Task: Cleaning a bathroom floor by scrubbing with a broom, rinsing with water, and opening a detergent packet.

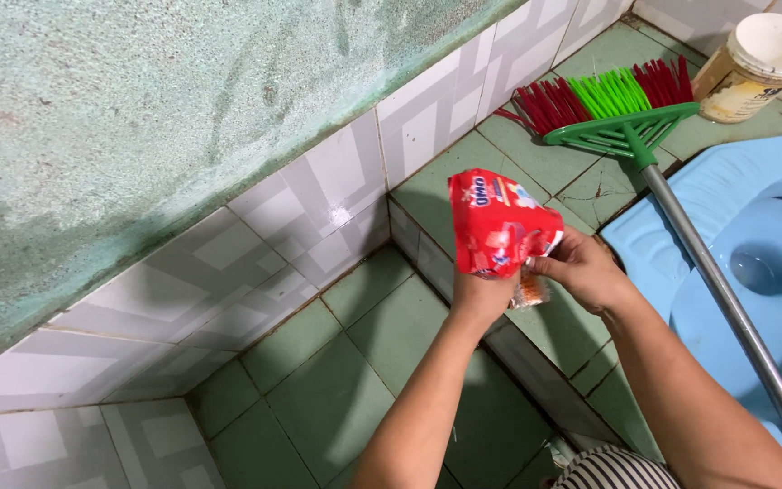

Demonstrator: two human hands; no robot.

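1. Striped black-and-white cloth [613, 471] at the bottom edge lies closest to the lens, with both bare forearms rising from beside it.
2. Held up over the floor step, the red plastic sachet with printed front [498, 222] stands roughly upright and slightly tilted, its lower edge gripped from below.
3. Left hand [480, 294] has its grip closed around the sachet's bottom, apparently to keep it steady and off the wet-looking floor.
4. Right hand [581, 269] has fingers pressed together, pinching the sachet's lower right corner, where a torn orange-white scrap of wrapper [529, 290] hangs just beneath; the hold looks like one suited to tearing or opening, judging by the two hands working against each other.
5. Just beyond the right hand, a broom with a green plastic head, red and green bristles [613, 95] and a grey metal handle [726, 299] lies across the raised floor, its handle passing over the light blue squat toilet pan [753, 235].
6. Near the broom head, in the far corner, stands a cream plastic jar with a pale lid [753, 65].
7. Green floor tiles [319, 398] cover two levels divided by a low step; grey-and-white patterned wall tiles [255, 263] rise to a rough, stained greenish plaster wall [138, 109].
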